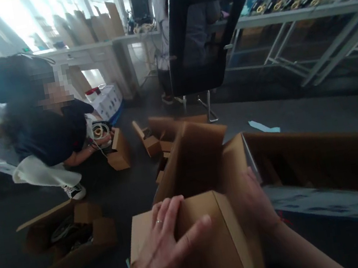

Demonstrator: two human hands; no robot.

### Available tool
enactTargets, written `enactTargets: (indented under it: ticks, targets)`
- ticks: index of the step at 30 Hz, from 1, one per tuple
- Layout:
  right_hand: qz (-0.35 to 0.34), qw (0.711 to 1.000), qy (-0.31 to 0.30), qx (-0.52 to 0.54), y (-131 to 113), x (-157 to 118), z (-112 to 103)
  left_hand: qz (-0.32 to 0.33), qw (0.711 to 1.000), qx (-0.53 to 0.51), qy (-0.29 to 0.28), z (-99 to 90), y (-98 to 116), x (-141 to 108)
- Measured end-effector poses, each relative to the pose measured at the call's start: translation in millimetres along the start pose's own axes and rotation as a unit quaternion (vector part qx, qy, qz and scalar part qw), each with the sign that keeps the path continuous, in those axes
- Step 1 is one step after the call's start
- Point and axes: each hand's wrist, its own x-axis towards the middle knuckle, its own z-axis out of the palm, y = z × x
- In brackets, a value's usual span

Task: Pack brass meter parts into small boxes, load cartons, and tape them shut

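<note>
A closed brown cardboard box (202,245) is directly in front of me. My left hand (171,246) rests on its top with the fingers spread; a ring and a yellow bracelet show. My right hand (260,202), blurred, lies against an upright brown cardboard panel (236,174) just right of the box. What its fingers grip, if anything, cannot be made out. Beyond the box stands an open carton (197,158) with raised flaps and a dark inside. To the right is a long open carton (322,141) with a white printed side.
At the left a crouching person (49,124) holds coiled cable over a small box (119,151). An open box with cables (100,235) lies on the floor (119,190). Further back are a black chair (184,68), another person (163,16) and long worktables (303,14).
</note>
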Motion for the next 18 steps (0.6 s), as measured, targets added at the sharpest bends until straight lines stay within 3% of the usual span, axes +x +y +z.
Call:
enactTargets:
  ticks: [2, 6, 13, 16, 18]
  targets:
    - [0.015, 1.0, -0.007, 0.012, 0, -2, 0, 0.084, 0.994, 0.008, -0.069, 13.7, 20, 22]
    - [0.037, 0.999, -0.013, 0.033, -14, -1, -8, 0.148, 0.975, -0.002, -0.164, 76.2, 29, 38]
    - [0.052, 0.997, -0.015, 0.052, -27, 1, -13, 0.06, 0.956, -0.036, -0.286, 205.7, -2, 54]
    - [0.055, 0.998, 0.0, 0.04, -27, 2, -10, 0.038, 0.954, -0.102, -0.28, 259.5, -16, 54]
    - [0.048, 0.998, 0.003, 0.03, -23, 1, -9, -0.006, 0.953, -0.145, -0.266, 283.7, -22, 50]
